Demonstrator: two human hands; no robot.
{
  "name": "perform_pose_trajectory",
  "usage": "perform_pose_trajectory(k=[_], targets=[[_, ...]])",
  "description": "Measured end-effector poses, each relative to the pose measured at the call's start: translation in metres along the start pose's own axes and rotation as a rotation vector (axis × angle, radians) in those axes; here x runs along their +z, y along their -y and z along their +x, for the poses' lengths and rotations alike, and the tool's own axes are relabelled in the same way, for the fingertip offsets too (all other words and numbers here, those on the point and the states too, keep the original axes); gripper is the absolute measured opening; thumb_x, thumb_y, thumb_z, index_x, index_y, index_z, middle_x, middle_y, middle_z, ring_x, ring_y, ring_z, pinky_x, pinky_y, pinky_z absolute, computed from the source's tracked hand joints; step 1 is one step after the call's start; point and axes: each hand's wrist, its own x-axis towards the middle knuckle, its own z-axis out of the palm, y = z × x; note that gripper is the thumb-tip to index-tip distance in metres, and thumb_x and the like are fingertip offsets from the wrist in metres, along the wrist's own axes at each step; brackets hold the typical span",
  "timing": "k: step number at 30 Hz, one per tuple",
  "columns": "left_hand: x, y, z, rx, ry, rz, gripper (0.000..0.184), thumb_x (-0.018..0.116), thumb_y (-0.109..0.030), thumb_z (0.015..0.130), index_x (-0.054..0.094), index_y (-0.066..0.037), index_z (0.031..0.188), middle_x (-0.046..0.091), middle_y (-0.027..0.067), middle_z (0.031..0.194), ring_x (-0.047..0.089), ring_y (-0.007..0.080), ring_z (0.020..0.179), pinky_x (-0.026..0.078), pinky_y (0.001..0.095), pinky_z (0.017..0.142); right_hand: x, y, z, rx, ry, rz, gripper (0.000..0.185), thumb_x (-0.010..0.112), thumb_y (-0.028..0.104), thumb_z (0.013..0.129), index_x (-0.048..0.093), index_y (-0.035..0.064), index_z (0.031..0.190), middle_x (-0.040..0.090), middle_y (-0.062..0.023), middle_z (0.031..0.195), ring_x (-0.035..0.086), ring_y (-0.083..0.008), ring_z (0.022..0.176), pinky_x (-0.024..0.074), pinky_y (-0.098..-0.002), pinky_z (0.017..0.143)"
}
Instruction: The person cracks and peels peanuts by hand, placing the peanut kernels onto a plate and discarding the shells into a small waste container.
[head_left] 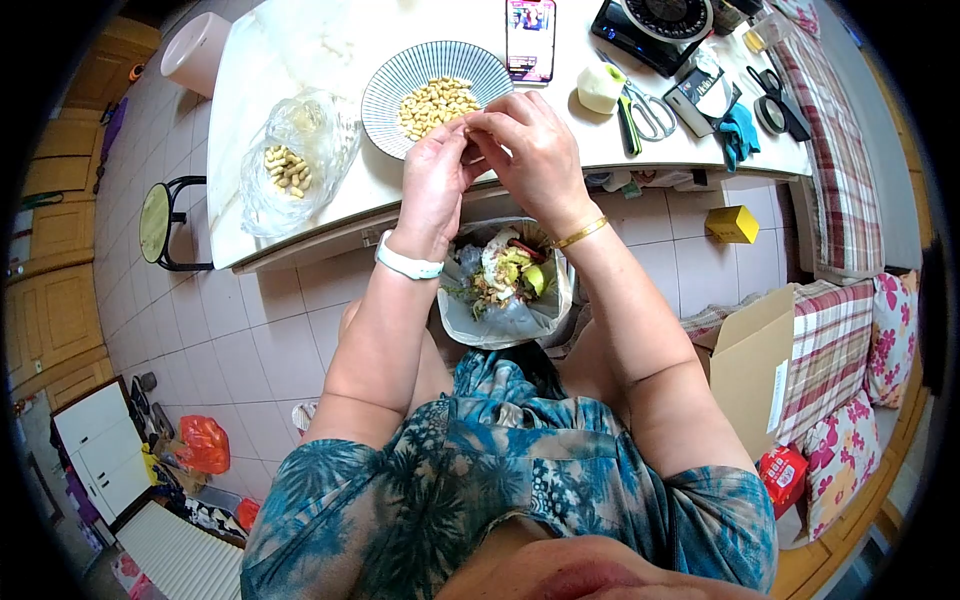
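My left hand (437, 172) and my right hand (525, 145) meet above the table's front edge. Their fingertips are pinched together, and what they hold is too small and hidden to make out. Just beyond them sits a blue-and-white striped plate (382, 92) with a heap of pale, peanut-like pieces (438, 103). To the left, a crumpled clear plastic bag (265, 215) lies open with more pale peanut-like pieces (288, 171) in it. Below my hands stands a lined waste bin (480, 333) with peels and scraps inside.
A phone (530, 40) leans behind the plate. On the right are a partly peeled pale fruit (599, 88), scissors (655, 117), a green-handled knife (629, 125), a teal cloth (738, 135) and a black scale (640, 40). A stool (156, 224) stands left; a cardboard box (745, 370) is right.
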Motion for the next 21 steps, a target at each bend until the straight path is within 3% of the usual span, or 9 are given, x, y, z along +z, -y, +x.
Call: perform_pose_trajectory(k=[6,12,14,19,21], targets=[[0.001,-0.001,-0.001,0.036,-0.025,0.026,0.025,0.047,-0.018,0.109,0.064,-0.003,0.117,0.068,0.0058,0.099,0.065,0.0135,0.084,0.058,0.0298,0.080,-0.002,0.003,0.001,-0.001,-0.046,0.069,0.014,0.076,0.008,0.078,0.072,0.0062,0.091,0.066,-0.0060,0.089,0.064,-0.0258,0.084,0.0537,-0.0366,0.071],[-0.001,0.000,0.001,-0.010,-0.059,-0.049,0.021,0.051,-0.022,0.108,0.065,-0.007,0.108,0.067,0.0021,0.095,0.062,0.0093,0.080,0.051,0.0229,0.068,0.000,0.005,0.000,0.164,-0.040,0.244,0.014,0.076,0.007,0.081,0.072,0.0034,0.093,0.069,-0.0079,0.088,0.066,-0.0262,0.082,0.0551,-0.0338,0.073],[0.000,-0.001,0.001,-0.026,-0.071,-0.058,0.021,0.051,-0.024,0.108,0.064,-0.007,0.107,0.066,0.0012,0.094,0.061,0.0089,0.080,0.049,0.0221,0.066,0.001,0.006,-0.001,0.354,-0.047,0.429,0.012,0.076,0.008,0.084,0.072,0.0021,0.094,0.070,-0.0087,0.087,0.068,-0.0214,0.077,0.0555,-0.0310,0.070],[-0.010,0.001,0.003,-0.134,-0.022,-0.138,0.024,0.049,-0.028,0.109,0.061,-0.009,0.115,0.064,0.0001,0.094,0.057,0.0074,0.077,0.047,0.0216,0.061,0.000,0.008,0.000,0.456,-0.031,0.590,0.013,0.075,0.010,0.087,0.072,0.0011,0.096,0.072,-0.0078,0.088,0.068,-0.0136,0.075,0.0552,-0.0273,0.067],[-0.006,-0.002,0.001,-0.144,-0.039,-0.140,0.022,0.050,-0.027,0.108,0.062,-0.009,0.112,0.062,-0.0006,0.091,0.056,0.0074,0.077,0.045,0.0219,0.060,0.001,0.008,-0.001,0.469,-0.028,0.640,0.014,0.075,0.011,0.088,0.072,0.0006,0.096,0.073,-0.0074,0.088,0.068,-0.0119,0.076,0.0552,-0.0265,0.068]])
